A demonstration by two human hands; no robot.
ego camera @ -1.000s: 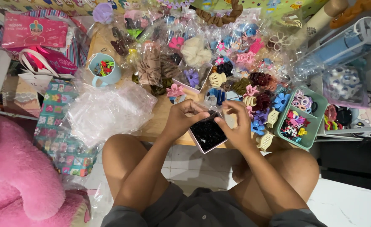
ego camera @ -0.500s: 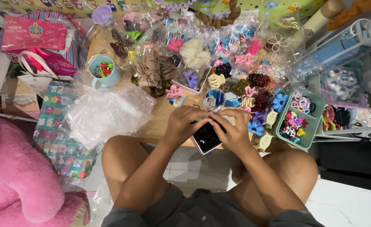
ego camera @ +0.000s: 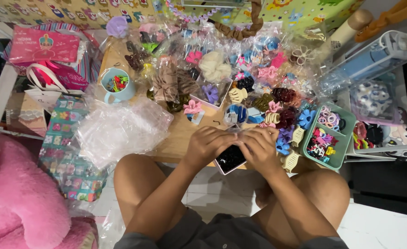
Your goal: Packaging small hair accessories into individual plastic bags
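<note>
A person sits at a low wooden table crowded with bagged hair clips and scrunchies. Both hands meet over a small white box of black hair ties at the table's near edge. The left hand and right hand are curled, fingertips pinched together above the box; what they pinch is too small to make out. The step appears to be picking or sorting ties, so the next move likely needs a fine fingertip grip. Fingers hide much of the box. A green tray of coloured bands sits to the right.
</note>
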